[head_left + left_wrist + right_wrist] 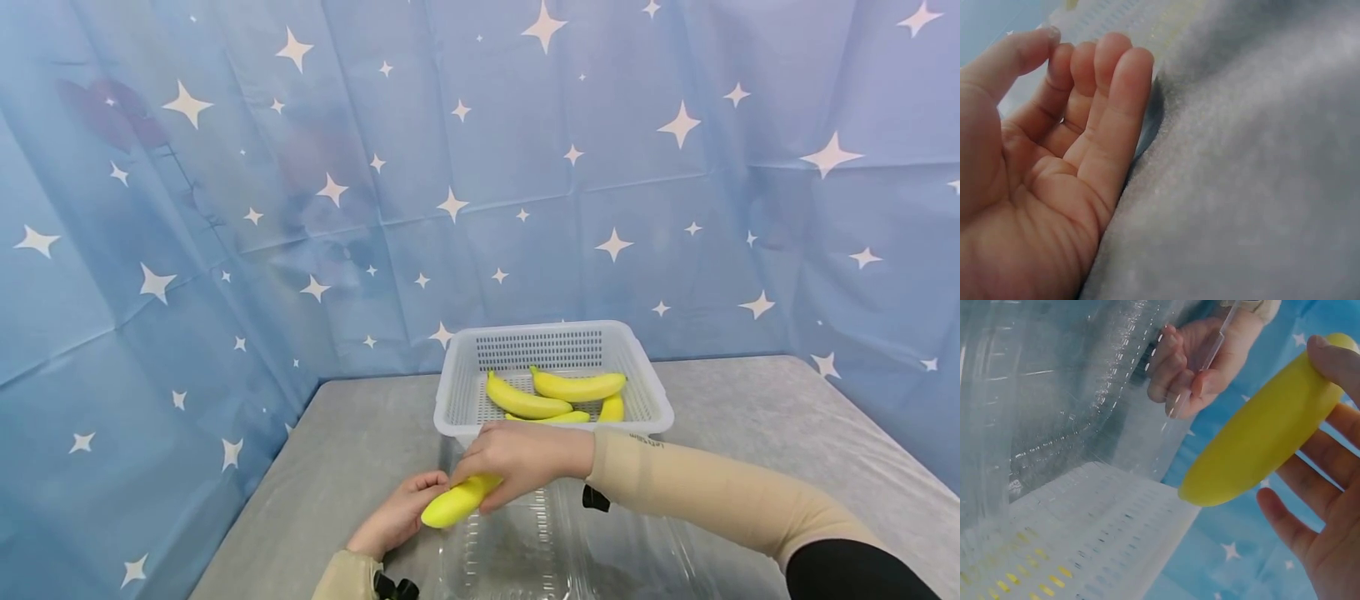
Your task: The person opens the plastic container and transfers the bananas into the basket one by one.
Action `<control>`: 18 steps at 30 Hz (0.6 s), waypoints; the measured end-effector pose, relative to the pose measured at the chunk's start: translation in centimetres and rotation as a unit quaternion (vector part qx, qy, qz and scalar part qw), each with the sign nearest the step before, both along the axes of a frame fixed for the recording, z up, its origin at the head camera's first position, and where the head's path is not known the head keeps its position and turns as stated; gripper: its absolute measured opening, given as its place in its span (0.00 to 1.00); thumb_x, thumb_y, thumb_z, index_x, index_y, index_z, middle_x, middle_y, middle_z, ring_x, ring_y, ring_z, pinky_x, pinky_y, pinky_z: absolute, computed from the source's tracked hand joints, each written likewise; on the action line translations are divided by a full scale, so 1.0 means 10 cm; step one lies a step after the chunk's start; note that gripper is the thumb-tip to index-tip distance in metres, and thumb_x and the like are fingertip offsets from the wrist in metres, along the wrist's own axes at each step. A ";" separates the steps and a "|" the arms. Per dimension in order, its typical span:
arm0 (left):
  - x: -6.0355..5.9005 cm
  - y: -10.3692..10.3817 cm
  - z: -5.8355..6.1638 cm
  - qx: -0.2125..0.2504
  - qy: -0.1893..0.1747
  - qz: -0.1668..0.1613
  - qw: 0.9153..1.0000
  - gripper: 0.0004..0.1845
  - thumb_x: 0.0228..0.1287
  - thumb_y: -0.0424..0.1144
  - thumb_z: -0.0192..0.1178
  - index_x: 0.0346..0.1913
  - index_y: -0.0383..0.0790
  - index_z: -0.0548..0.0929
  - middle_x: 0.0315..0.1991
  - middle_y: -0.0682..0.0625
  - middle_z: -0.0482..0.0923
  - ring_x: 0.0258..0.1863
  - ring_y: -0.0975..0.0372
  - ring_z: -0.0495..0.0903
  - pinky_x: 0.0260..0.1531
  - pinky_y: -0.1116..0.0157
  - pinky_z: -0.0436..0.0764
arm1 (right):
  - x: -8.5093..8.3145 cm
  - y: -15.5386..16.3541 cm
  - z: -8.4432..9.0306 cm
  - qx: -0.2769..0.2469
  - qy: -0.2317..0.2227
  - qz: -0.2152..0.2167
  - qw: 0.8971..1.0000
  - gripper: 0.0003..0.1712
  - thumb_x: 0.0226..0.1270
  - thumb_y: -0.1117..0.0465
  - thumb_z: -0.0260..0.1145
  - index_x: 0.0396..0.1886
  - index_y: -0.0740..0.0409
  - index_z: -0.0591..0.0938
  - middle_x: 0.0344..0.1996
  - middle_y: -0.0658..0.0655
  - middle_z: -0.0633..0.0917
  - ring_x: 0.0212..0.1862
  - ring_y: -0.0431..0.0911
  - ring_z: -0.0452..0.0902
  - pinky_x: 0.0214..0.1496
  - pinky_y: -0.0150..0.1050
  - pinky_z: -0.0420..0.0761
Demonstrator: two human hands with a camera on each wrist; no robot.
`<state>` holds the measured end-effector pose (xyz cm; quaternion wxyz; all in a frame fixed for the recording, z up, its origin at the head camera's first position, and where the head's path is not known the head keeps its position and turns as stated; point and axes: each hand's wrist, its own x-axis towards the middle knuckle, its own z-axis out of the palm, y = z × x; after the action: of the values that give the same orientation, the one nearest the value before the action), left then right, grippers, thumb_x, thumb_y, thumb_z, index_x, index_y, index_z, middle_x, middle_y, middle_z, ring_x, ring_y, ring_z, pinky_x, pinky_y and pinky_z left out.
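A yellow banana [456, 504] is held in my right hand [525, 457], tilted over the left side of a clear plastic clamshell box [513, 550]. In the right wrist view, my thumb and fingers grip one end of the banana [1260, 434] while its other end points free. My left hand [401, 510] is at the box's left edge. Seen from the right wrist, its thumb and curled fingers [1175, 378] pinch the clear rim. The left wrist view shows the palm [1041, 187] with the fingers bent toward the thumb.
Behind the box stands a white perforated basket [651, 379] with several bananas [577, 386] in it. A grey cloth covers the table [360, 433]. Blue star-patterned curtain [525, 167] hangs behind and at the left side. The open box extends rightward beneath my right forearm [697, 475].
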<state>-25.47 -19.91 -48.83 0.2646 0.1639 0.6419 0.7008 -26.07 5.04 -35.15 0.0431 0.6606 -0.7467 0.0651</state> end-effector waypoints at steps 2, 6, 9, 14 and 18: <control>0.01 0.00 0.00 0.010 -0.002 -0.003 1.000 0.07 0.74 0.39 0.50 0.38 0.43 0.77 0.34 0.51 0.77 0.29 0.64 0.78 0.35 0.65 0.82 | -0.01 -0.01 0.01 -0.001 0.000 -0.001 1.000 0.26 0.58 0.47 0.72 0.57 0.46 0.80 0.44 0.38 0.82 0.42 0.27 0.72 0.51 0.27 0.69; 0.02 -0.01 -0.01 0.026 -0.008 -0.004 1.000 0.07 0.75 0.36 0.48 0.38 0.43 0.77 0.35 0.51 0.77 0.29 0.64 0.79 0.36 0.63 0.83 | -0.02 -0.02 0.04 -0.005 0.006 -0.008 1.000 0.25 0.59 0.47 0.72 0.56 0.45 0.80 0.43 0.37 0.82 0.42 0.28 0.72 0.51 0.27 0.69; 0.02 -0.02 -0.01 0.030 -0.014 -0.005 0.999 0.07 0.74 0.36 0.50 0.43 0.42 0.79 0.36 0.50 0.77 0.30 0.63 0.80 0.36 0.63 0.83 | -0.01 -0.03 0.08 -0.008 0.006 -0.013 1.000 0.24 0.59 0.48 0.71 0.55 0.45 0.80 0.43 0.38 0.82 0.41 0.29 0.72 0.51 0.28 0.69; 0.02 -0.04 -0.02 0.043 -0.013 -0.021 0.999 0.10 0.74 0.36 0.50 0.52 0.43 0.80 0.35 0.50 0.78 0.30 0.63 0.81 0.36 0.64 0.83 | -0.02 -0.04 0.14 -0.007 0.001 -0.015 1.000 0.23 0.59 0.49 0.71 0.54 0.46 0.81 0.42 0.37 0.82 0.40 0.30 0.72 0.50 0.27 0.69; 0.01 -0.04 -0.03 0.043 -0.003 -0.024 0.999 0.10 0.76 0.35 0.47 0.50 0.44 0.79 0.30 0.52 0.79 0.29 0.64 0.81 0.36 0.64 0.83 | -0.04 -0.04 0.21 -0.007 0.002 -0.018 1.000 0.22 0.59 0.48 0.72 0.53 0.45 0.81 0.42 0.37 0.82 0.40 0.30 0.72 0.50 0.28 0.69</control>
<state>-25.36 -20.33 -49.14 0.2759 0.1885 0.6063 0.7216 -26.45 4.68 -33.10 0.0500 0.6467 -0.7580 0.0685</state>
